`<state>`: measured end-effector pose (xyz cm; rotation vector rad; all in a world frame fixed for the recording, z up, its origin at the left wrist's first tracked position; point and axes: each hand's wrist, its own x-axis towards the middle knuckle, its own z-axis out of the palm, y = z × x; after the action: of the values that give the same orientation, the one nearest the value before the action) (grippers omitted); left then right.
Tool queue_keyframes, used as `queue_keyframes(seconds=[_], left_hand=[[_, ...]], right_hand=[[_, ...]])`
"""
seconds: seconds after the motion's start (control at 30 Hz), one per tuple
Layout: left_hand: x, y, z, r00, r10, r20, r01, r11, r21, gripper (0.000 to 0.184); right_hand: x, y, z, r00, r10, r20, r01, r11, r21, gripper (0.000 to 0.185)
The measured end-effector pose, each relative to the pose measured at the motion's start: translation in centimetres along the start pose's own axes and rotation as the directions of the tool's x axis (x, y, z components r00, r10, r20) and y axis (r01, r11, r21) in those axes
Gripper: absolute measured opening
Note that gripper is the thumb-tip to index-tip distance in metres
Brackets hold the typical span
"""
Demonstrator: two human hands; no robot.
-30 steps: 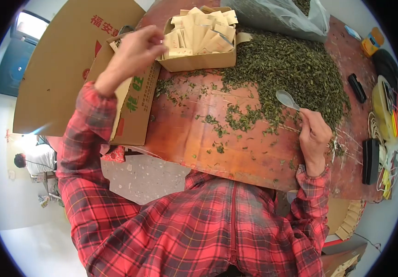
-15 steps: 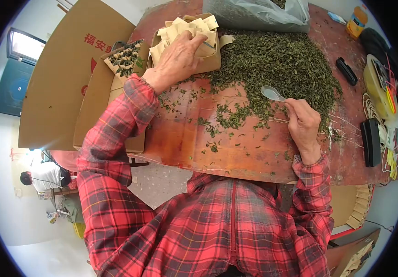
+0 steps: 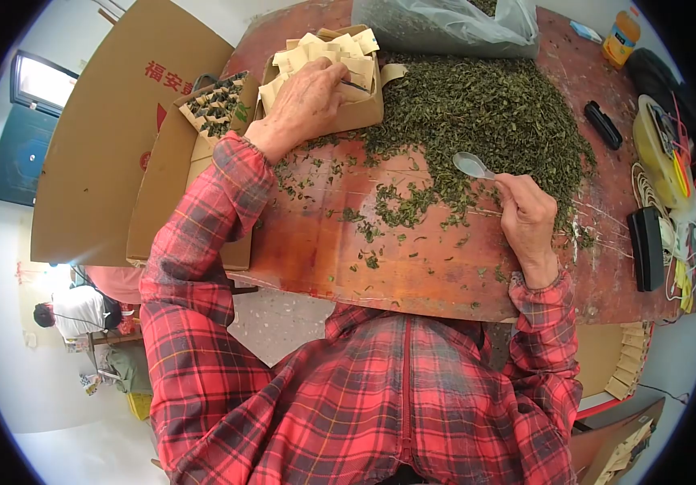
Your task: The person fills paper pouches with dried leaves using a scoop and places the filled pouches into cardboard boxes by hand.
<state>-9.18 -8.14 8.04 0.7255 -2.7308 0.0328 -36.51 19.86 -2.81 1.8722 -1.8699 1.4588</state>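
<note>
My left hand reaches over a small cardboard box full of tan paper packets. Its fingers are curled down onto a packet at the box's right side, and a dark slit shows beside the fingertips; part of the grip is hidden. Between thumb and fingers, my right hand pinches the handle of a clear plastic spoon. The spoon's bowl points left, above the near edge of a large heap of dried green tea leaves, and looks empty.
Left of the packets, a larger carton holds filled packets with leaf showing. A plastic bag stands behind the heap. At right lie a stapler, a black case and an orange drink bottle. A person sits far left.
My left fingers have shifted slightly on the packet, and a dark slit now shows beside them. The right hand and spoon hold nearly the same place. The whole view has moved slightly.
</note>
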Motion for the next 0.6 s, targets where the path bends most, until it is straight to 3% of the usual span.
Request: queue_keyframes(seconds=[0.43,0.6], left_hand=[[0.1,1.4,-4.5,0.988,-0.092,-0.127,0.082,0.993,-0.080,0.022],[-0.8,5.4,-5.2,0.985,0.084,-0.153,-0.089,0.996,-0.026,0.019]], right_hand=[[0.0,0.1,0.2,1.000,-0.012,0.002,0.012,1.000,-0.008,0.018],[-0.2,0.2,0.5,1.000,-0.018,0.003,0.018,1.000,-0.002,0.017]])
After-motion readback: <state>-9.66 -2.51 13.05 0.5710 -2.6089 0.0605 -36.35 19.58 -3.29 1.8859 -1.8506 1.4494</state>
